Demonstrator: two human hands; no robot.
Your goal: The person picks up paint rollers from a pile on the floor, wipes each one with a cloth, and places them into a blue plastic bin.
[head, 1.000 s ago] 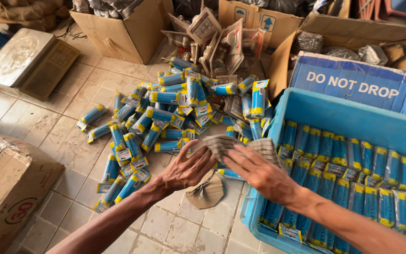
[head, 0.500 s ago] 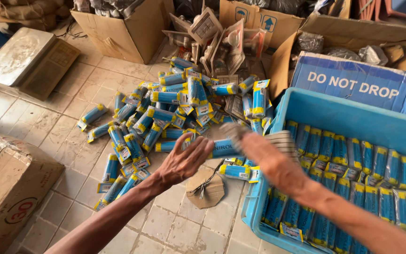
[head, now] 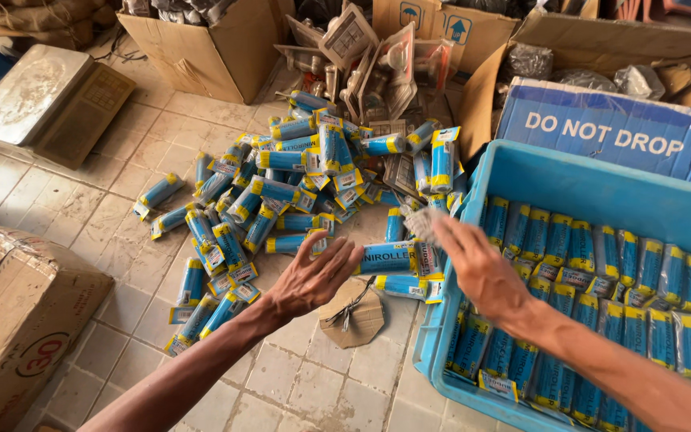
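the left hand (head: pixel 311 278) hangs splayed and empty at frame centre, nearest a blue-and-yellow plastic-wrapped roller packet (head: pixel 387 258) lying on the tiled floor (head: pixel 57 216). the right hand (head: pixel 480 268), blurred, pinches something pale by the blue plastic crate (head: pixel 601 188). the packet looks light, slick; best grasped mid-length.

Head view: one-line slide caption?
Two bare hands, left hand and right hand, over blue-and-yellow wrapped packets beside light-blue plastic crate.
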